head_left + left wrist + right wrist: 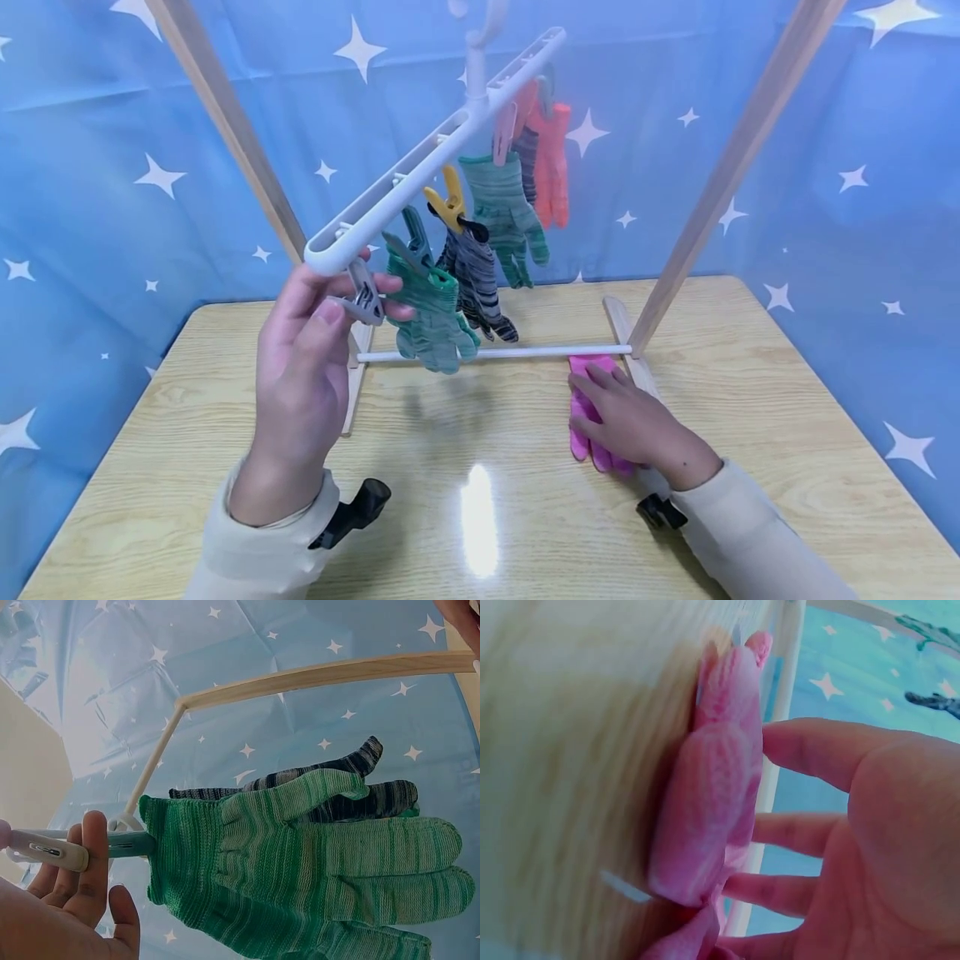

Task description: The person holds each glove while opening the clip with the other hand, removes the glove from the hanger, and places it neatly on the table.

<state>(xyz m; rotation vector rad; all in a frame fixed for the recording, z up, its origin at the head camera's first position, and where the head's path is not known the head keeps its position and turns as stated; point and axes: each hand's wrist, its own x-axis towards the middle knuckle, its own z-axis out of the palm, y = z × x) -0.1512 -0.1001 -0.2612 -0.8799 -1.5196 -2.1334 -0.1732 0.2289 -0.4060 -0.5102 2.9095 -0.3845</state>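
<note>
My left hand (303,367) pinches a grey clothespin (365,293) at the near end of a white hanger bar (405,179). Beside those fingers hangs a green striped glove (431,321), held up by a dark green clothespin (417,242); in the left wrist view the glove (285,862) extends past the fingertips. On the tabletop at right lies a pink glove (587,417). My right hand (626,412) rests on it with fingers extended, and in the right wrist view the fingertips touch the pink glove (705,802) without curling round it.
Farther along the bar hang a black-and-grey glove (477,279) on a yellow clothespin (450,200), another green glove (504,200) and an orange glove (553,167). A wooden frame (731,175) with a low white crossbar (525,352) stands on the table (420,517).
</note>
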